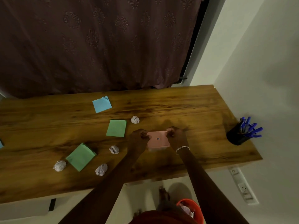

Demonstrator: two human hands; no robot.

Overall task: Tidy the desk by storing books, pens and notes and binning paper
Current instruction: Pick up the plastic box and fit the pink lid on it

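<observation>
Pink note pad (159, 141), bench (194, 110) front-right: left grip (139, 138) and right grip (175, 136) pinch opposite edges, probably squaring sheets for storage.

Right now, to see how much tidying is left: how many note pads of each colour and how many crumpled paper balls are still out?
Green note pads: 2
Blue note pads: 2, one a sliver at the left edge
Pink note pad: 1, pinched by left hand and right hand
Crumpled paper balls: 4
Total: 9
</observation>
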